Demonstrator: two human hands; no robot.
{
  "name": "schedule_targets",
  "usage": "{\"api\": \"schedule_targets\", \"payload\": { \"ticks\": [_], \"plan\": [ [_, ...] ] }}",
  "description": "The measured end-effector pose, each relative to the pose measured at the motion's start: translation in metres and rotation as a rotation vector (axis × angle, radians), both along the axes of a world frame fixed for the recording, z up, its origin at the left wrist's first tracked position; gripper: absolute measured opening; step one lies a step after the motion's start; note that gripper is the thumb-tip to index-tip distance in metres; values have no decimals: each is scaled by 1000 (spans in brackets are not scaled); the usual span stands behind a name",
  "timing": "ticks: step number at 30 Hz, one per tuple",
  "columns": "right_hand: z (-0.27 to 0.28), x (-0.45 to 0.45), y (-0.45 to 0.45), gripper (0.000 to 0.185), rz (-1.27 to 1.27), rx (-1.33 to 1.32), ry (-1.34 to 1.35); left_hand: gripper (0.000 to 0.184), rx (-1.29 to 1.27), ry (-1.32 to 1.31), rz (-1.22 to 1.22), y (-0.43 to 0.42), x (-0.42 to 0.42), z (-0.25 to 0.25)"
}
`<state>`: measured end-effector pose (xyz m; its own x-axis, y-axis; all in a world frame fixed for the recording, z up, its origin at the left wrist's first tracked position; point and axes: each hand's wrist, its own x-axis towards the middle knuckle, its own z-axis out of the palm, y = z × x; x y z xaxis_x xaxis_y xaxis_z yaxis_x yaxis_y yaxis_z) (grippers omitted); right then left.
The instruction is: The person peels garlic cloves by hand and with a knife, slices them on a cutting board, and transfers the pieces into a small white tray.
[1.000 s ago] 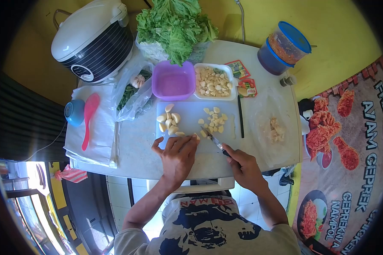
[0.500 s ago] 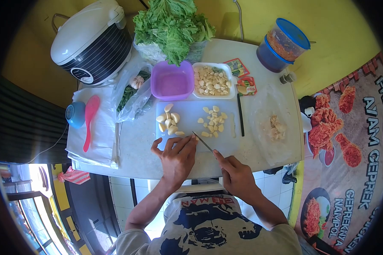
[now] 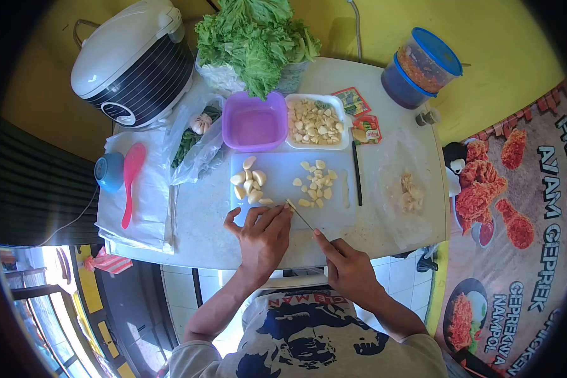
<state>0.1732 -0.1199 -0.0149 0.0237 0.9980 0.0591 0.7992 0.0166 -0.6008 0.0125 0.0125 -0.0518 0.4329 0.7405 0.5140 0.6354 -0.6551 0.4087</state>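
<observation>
My right hand [image 3: 351, 269] grips a small knife [image 3: 303, 218], its blade slanting up and left to my left fingertips. My left hand [image 3: 263, 234] pinches a garlic clove [image 3: 290, 203] at the front edge of the white cutting board [image 3: 277, 183]; fingers partly cover the clove, and the blade touches or lies right beside it. Whole peeled garlic cloves [image 3: 249, 181] are heaped on the board's left side. Smaller cut garlic pieces [image 3: 318, 183] lie scattered on its right. Behind the board are a purple bowl [image 3: 229, 135] and a white tray [image 3: 341, 140] of cut garlic.
A rice cooker [image 3: 135, 69] and lettuce [image 3: 258, 44] stand at the back. Left are a plastic bag with a garlic bulb [image 3: 201, 123], a pink rice paddle [image 3: 132, 176] and a blue cup [image 3: 110, 171]. Right are a black stick [image 3: 357, 173], seasoning packets [image 3: 365, 129], peelings [image 3: 411, 192] and lidded tubs [image 3: 416, 72].
The knife and my right hand have shifted slightly down and left, with the blade tip now lower by the clove. My left hand stays almost in place.
</observation>
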Motion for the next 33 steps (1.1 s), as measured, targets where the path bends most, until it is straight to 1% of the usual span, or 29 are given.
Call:
{"api": "schedule_targets", "payload": {
  "ticks": [5, 9, 11, 12, 14, 17, 20, 23, 26, 33],
  "plan": [
    [-2, -2, 12, 75, 28, -8, -51, 17, -17, -10, 0, -1, 1, -1],
    [-9, 10, 2, 73, 38, -38, -4, 15, -19, -23, 12, 0, 3, -1],
    [-12, 17, 4, 67, -15, -48, 208, 14, -18, -27, 17, 0, 3, -1],
    [-11, 20, 6, 67, -13, -45, 207, 14, -19, -30, 19, -1, 3, -1],
    [-10, 23, 9, 61, -29, -21, 248, 13, -16, -31, 24, -1, 2, -1],
    [-12, 24, 9, 60, -93, 10, 177, 14, -18, -23, 26, -2, 2, -1],
    [-16, 15, 3, 61, -110, 70, 173, 14, -15, -20, 29, -2, 2, -1],
    [-11, 7, 1, 64, -60, 70, 156, 13, -23, -12, 32, -2, 2, -3],
    [-10, 4, 0, 66, -51, 53, 100, 12, -26, -11, 37, -3, 1, -3],
    [-12, 2, 0, 67, -40, 66, 75, 12, -25, -17, 25, -3, -1, -4]
  ]
}}
